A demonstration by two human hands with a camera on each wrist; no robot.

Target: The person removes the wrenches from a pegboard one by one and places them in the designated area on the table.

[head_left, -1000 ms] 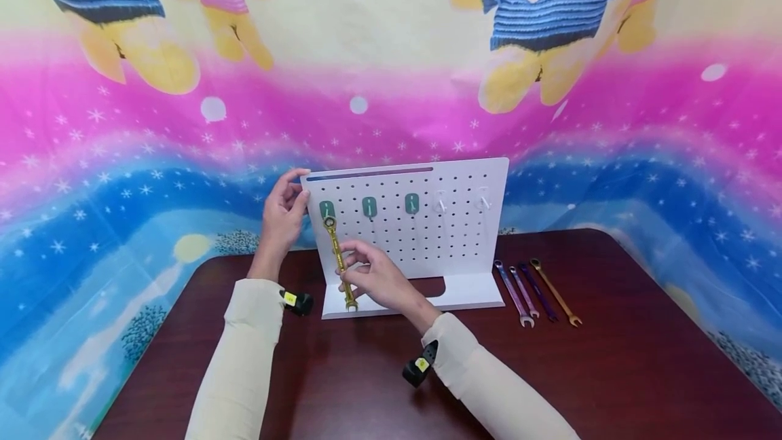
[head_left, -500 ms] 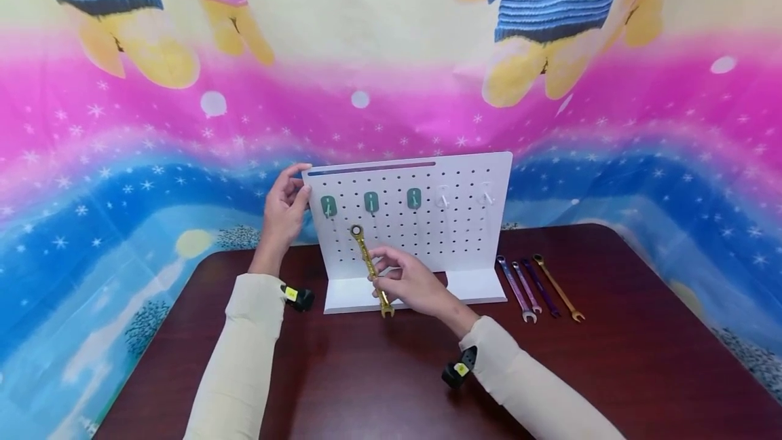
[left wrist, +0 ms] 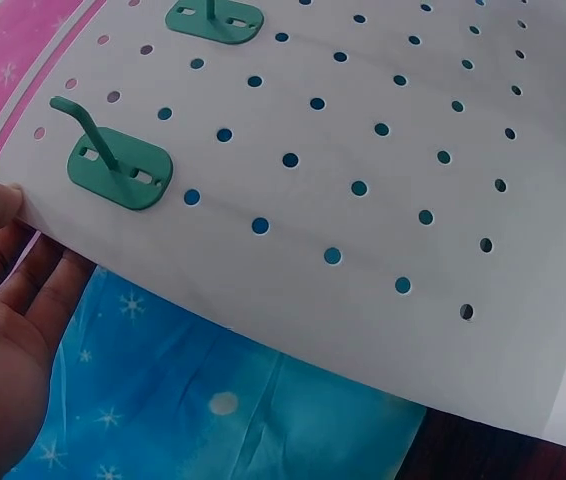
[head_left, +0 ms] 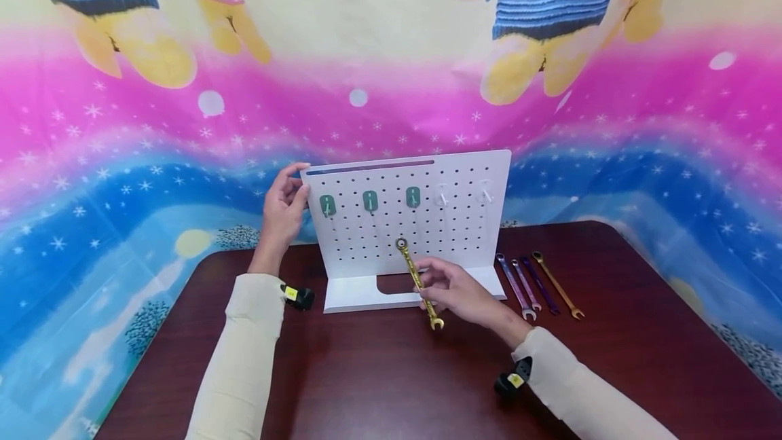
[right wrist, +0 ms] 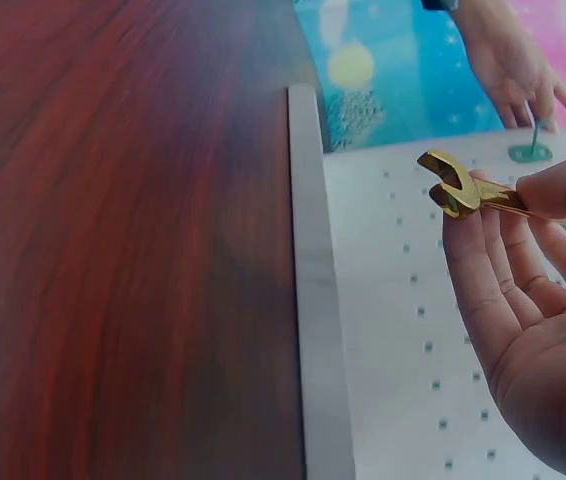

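Observation:
My left hand (head_left: 284,208) holds the white pegboard (head_left: 357,236) by its upper left corner, thumb on the front face and fingers behind, as the left wrist view shows. A gold combination wrench (head_left: 411,267) is pinched between the thumb and fingers of my right hand (head_left: 458,292), in front of the board's lower middle. Its ring end points up and its open end (right wrist: 451,188) points down. Three green hooks (head_left: 370,201) and two clear hooks (head_left: 485,192) line the upper part of the board, with nothing hanging on them.
Right of the pegboard several more wrenches lie side by side on the dark red table (head_left: 379,372), among them a purple one (head_left: 540,286) and a gold one (head_left: 557,285). A printed cloth (head_left: 379,39) hangs behind the table. The board's base (head_left: 348,296) has a cut-out.
My right hand has moved right with the gold wrench, from just under the leftmost green hook to the board's lower middle. My left hand stays at the board's corner.

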